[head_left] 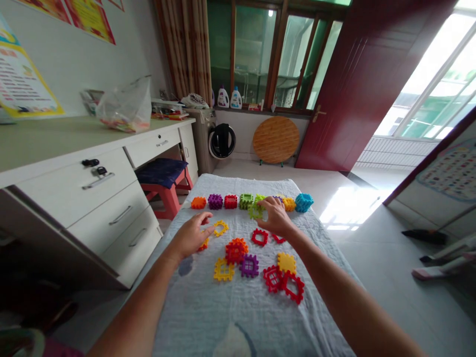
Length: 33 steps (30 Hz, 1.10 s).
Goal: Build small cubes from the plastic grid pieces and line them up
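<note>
Taking the orange stack (pixel 237 249) as the dial's centre, a yellow solid panel (pixel 286 263) and two red panels (pixel 272 278) lie nearest, toward four o'clock on the cloth (pixel 201 310). A purple window panel (pixel 249 266) sits at five, a yellow window panel (pixel 223 270) at seven.

These toothed pieces look like light, stiff, smooth plastic: easily lifted, perhaps slightly slippery, hardly fragile, though thin window bars might flex. Opposite edges, gripped between the teeth, should offer the surest hold; the soft cloth would probably give under pressing.

At ten o'clock the left hand (pixel 191 235) is spread, thumb apart from the fingers, just beside a yellow frame (pixel 220 228).

Toward one, the right hand (pixel 277 215) appears to pinch a lime-green piece (pixel 256 211) between fingers and thumb; the exact contact is partly hidden. Just beyond, the row runs from the orange block (pixel 198 203) at eleven to the blue block (pixel 304 202) near two.
</note>
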Tool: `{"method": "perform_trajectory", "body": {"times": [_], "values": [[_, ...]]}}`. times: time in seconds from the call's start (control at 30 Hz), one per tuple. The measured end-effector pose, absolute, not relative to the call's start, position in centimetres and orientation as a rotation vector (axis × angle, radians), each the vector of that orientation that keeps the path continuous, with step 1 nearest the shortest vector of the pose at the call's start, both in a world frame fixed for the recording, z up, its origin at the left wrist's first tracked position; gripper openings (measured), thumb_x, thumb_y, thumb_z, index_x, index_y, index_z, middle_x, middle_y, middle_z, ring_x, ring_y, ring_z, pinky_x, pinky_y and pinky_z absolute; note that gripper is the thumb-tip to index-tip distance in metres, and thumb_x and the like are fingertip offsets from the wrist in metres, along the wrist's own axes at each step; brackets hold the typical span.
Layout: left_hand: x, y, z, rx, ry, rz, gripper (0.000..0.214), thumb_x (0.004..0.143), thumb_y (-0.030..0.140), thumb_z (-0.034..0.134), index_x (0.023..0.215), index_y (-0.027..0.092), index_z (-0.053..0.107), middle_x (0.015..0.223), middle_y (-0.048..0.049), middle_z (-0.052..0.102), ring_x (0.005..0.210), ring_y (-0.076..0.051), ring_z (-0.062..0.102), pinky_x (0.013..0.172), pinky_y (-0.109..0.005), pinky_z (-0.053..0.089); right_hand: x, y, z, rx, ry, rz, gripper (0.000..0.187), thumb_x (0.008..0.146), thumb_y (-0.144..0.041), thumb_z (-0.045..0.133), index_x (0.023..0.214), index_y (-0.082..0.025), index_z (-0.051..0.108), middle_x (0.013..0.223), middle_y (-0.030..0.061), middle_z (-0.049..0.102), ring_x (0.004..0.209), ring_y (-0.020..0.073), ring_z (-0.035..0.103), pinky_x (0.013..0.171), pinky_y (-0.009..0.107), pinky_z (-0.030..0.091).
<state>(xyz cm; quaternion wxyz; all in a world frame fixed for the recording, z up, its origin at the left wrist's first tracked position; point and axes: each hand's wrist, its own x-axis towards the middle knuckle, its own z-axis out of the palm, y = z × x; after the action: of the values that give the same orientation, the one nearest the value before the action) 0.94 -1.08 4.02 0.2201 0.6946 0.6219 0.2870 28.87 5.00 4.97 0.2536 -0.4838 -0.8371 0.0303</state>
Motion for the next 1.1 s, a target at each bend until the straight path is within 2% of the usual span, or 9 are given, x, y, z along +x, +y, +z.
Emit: {"method": "perform_trajectory", "body": {"times": [0.1, 0.27, 0.43, 0.6, 0.8, 0.9, 1.1], "values": [[-1.3, -0.8, 2.7, 2.048, 1.845, 0.678, 0.053, 0.075, 0.047, 0.055, 0.117, 0.014, 0.055, 0.117, -0.0133, 0.058, 0.111, -0.028, 0.055, 0.1, -0.039, 0.04, 27.8, 8.9, 5.2, -1.53, -2.212, 0.079, 0.046, 0.069, -0.032, 0.065, 0.114, -0.022, 0.062, 0.112, 0.0087, 0.057, 0.103, 0.0282, 0.046, 0.088, 0.042, 0.035], [-2.0, -1.2, 1.5, 2.071, 1.806, 0.447, 0.08, 0.062, 0.059, 0.065, 0.128, 0.017, 0.051, 0.131, -0.0132, 0.051, 0.123, -0.032, 0.046, 0.106, -0.039, 0.033, 25.6, 12.8, 4.7, -1.687, -2.221, 0.081, 0.047, 0.069, -0.039, 0.064, 0.113, -0.025, 0.064, 0.112, 0.0081, 0.057, 0.105, 0.0293, 0.045, 0.087, 0.041, 0.034], [-2.3, -1.5, 1.4, 2.093, 1.792, 0.338, 0.095, 0.052, 0.055, 0.073, 0.136, 0.02, 0.044, 0.136, -0.0121, 0.047, 0.125, -0.034, 0.043, 0.106, -0.039, 0.032, 24.9, 14.4, 4.4, -1.752, -2.295, 0.069, 0.046, 0.067, -0.04, 0.064, 0.11, -0.025, 0.066, 0.109, 0.0093, 0.058, 0.104, 0.03, 0.045, 0.086, 0.041, 0.034], [-2.6, -1.5, 1.5, 2.086, 1.789, 0.298, 0.09, 0.054, 0.042, 0.072, 0.136, 0.017, 0.043, 0.134, -0.0131, 0.048, 0.123, -0.032, 0.044, 0.106, -0.038, 0.033, 24.4, 14.7, 4.8, -1.798, -2.349, 0.047, 0.046, 0.068, -0.04, 0.063, 0.111, -0.025, 0.065, 0.11, 0.0096, 0.058, 0.106, 0.0316, 0.045, 0.086, 0.043, 0.035], [-3.3, -1.2, 1.1, 2.04, 1.725, 0.486, 0.074, 0.063, 0.037, 0.065, 0.13, 0.012, 0.047, 0.126, -0.0143, 0.056, 0.115, -0.028, 0.054, 0.101, -0.037, 0.039, 25.4, 12.5, 5.7, -1.713, -2.266, 0.069, 0.064, 0.07, -0.041, 0.063, 0.131, -0.023, 0.05, 0.125, 0.0108, 0.052, 0.111, 0.0308, 0.044, 0.09, 0.042, 0.036], [-3.2, -1.1, 1.0, 2.014, 1.712, 0.56, 0.069, 0.063, 0.034, 0.066, 0.127, 0.014, 0.05, 0.124, -0.0128, 0.058, 0.112, -0.027, 0.056, 0.099, -0.036, 0.042, 27.4, 10.1, 6.3, -1.575, -2.255, 0.103, 0.053, 0.073, -0.035, 0.062, 0.124, -0.021, 0.055, 0.123, 0.0101, 0.054, 0.11, 0.0291, 0.047, 0.09, 0.04, 0.037], [-2.3, -1.1, 1.2, 2.015, 1.711, 0.689, 0.062, 0.062, 0.035, 0.066, 0.12, 0.016, 0.055, 0.118, -0.0107, 0.063, 0.103, -0.026, 0.062, 0.094, -0.036, 0.047, 32.2, 4.6, 5.2, -1.323, -2.418, 0.372, 0.03, 0.076, -0.02, 0.058, 0.105, -0.018, 0.064, 0.099, 0.0066, 0.065, 0.091, 0.0198, 0.059, 0.084, 0.031, 0.042]]}}
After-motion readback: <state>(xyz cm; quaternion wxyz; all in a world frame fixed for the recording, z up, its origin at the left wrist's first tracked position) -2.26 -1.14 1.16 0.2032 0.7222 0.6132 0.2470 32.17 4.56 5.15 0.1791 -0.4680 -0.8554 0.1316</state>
